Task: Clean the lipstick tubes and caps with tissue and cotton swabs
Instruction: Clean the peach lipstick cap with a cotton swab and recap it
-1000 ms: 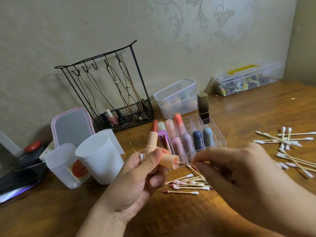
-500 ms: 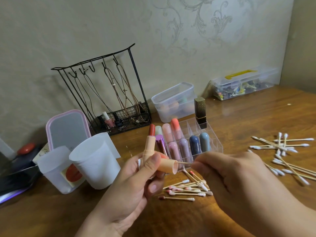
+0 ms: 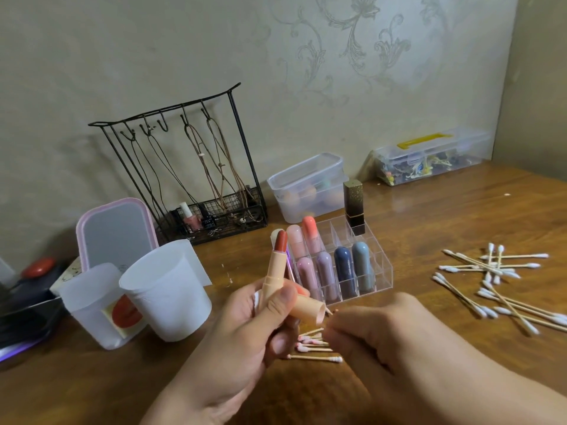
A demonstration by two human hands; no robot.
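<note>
Left hand [image 3: 245, 326] closed round two pieces at once: open lipstick [image 3: 274, 268] upright, red bullet exposed, and peach cap [image 3: 308, 310] pinched under the thumb, mouth facing right. Right hand [image 3: 377, 329] fingers drawn together on a swab [image 3: 332, 313]; only a short bit of stick shows at the cap mouth, tip hidden, likely inside.

Step looks like swabbing the cap interior. To do it well: keep cap steady, twist the swab against the inner wall, keep the bullet clear of the fingers.

Brown wooden tabletop [image 3: 460, 216]. Clear organizer [image 3: 368, 273] of capped lipsticks just behind the hands; used pink-tipped swabs [image 3: 313, 348] in front of it, clean swabs [image 3: 497, 283] to its right, white cups [image 3: 165, 289] to its left. Patterned wall behind.
</note>
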